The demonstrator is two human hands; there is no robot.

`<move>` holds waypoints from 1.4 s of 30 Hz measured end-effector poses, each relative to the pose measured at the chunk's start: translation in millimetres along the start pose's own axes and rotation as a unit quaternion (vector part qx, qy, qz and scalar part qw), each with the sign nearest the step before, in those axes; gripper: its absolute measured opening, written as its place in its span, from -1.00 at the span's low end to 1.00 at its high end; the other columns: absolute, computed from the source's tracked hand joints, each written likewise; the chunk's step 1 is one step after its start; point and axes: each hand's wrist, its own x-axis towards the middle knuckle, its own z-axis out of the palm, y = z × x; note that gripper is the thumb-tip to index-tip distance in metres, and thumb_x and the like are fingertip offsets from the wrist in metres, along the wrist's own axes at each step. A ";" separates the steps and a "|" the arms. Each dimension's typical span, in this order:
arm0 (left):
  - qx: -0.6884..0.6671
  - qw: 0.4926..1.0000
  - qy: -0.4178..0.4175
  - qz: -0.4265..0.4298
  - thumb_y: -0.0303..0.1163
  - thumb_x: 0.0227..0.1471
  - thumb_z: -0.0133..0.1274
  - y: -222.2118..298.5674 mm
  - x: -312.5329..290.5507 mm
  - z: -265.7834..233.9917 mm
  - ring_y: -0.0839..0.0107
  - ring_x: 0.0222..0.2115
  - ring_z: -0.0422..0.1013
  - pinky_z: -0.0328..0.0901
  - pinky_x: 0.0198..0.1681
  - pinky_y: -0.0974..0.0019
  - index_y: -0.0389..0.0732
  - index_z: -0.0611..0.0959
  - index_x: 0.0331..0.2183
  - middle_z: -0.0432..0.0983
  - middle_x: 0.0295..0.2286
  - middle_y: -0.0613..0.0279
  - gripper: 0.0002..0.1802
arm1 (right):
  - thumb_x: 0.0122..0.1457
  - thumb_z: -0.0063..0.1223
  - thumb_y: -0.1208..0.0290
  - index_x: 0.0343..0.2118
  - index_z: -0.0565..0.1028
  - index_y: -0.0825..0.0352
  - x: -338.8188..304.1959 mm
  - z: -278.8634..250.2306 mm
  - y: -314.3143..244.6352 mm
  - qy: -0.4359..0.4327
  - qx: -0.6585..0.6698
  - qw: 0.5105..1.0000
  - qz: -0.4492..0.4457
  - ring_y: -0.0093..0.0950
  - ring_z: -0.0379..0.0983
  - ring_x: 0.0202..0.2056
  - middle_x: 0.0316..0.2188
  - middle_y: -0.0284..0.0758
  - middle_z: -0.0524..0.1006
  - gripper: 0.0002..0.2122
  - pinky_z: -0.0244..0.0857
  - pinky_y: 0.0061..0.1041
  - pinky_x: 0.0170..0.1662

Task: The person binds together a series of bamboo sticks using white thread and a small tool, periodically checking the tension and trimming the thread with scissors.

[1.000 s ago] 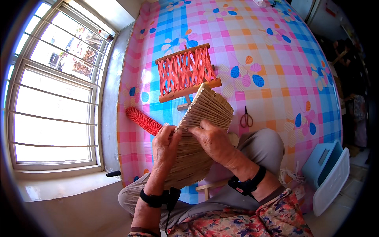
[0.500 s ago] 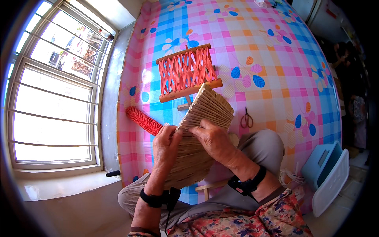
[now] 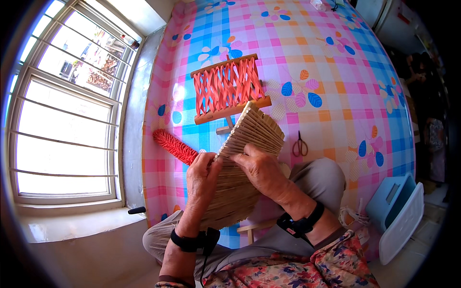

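in the middle of the frame, a mat of thin tan sticks (image 3: 254, 128) slants between and beneath both hands. the left hand (image 3: 201, 175) is clamped on its left edge; the right hand (image 3: 261, 169), just beside, is curled with fingertips against the sticks, though i cannot tell if it pinches anything. a red brush (image 3: 174, 146) lies left of centre, a wooden rack with red straps (image 3: 225, 86) at upper centre, scissors (image 3: 299, 146) right of centre, and a blue box (image 3: 387, 198) at lower right.
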 end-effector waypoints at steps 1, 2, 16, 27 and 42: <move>0.001 1.000 0.000 0.000 -0.41 -0.01 0.08 0.0 -0.1 0.0 0.29 -0.50 0.39 0.28 -0.39 0.32 -0.33 0.54 -0.37 0.41 -0.51 0.10 -0.82 | -0.01 0.01 0.52 -0.31 0.55 0.29 0.0 -0.3 -0.1 -0.001 -0.002 1.000 -0.001 -0.29 0.42 -0.39 -0.50 -0.26 0.39 -0.82 0.34 -0.34 -0.33; 0.001 1.000 0.001 0.001 -0.41 -0.01 0.08 0.0 0.1 0.1 0.29 -0.50 0.39 0.28 -0.40 0.32 -0.33 0.54 -0.37 0.41 -0.51 0.09 -0.82 | -0.01 0.01 0.52 -0.31 0.55 0.29 0.2 -0.8 -0.3 -0.001 -0.002 1.000 -0.001 -0.29 0.42 -0.39 -0.50 -0.26 0.39 -0.82 0.34 -0.34 -0.33; 0.011 1.000 0.008 0.009 -0.41 -0.01 0.08 -0.2 -0.2 1.9 0.25 -0.50 0.40 0.29 -0.39 0.29 -0.33 0.54 -0.37 0.42 -0.50 0.08 -0.82 | 0.01 -0.01 0.53 -0.30 0.54 0.30 0.6 -0.4 1.1 -0.010 0.005 1.000 -0.003 -0.26 0.42 -0.38 -0.49 -0.24 0.38 -0.82 0.34 -0.33 -0.32; 0.053 0.996 0.014 0.066 -0.41 -0.02 0.06 18.2 -16.9 12.8 0.06 -0.46 0.42 0.30 -0.42 0.16 -0.26 0.54 -0.36 0.44 -0.47 0.06 -0.85 | 0.05 -0.07 0.55 -0.43 0.45 0.37 -11.7 -16.1 -13.6 -0.015 0.004 1.000 0.013 -0.14 0.40 -0.37 -0.48 -0.15 0.38 -0.94 0.31 -0.26 -0.33; 0.085 0.977 0.027 0.192 -0.40 -0.14 0.16 59.6 -100.6 30.8 0.19 -0.52 0.38 0.29 -0.49 0.20 -0.21 0.49 -0.41 0.36 -0.53 0.16 -0.79 | 0.05 0.08 0.57 -0.27 0.51 0.39 -99.6 -74.3 -46.0 -0.040 0.103 0.987 0.116 -0.21 0.44 -0.36 -0.42 -0.13 0.46 -0.84 0.33 -0.40 -0.31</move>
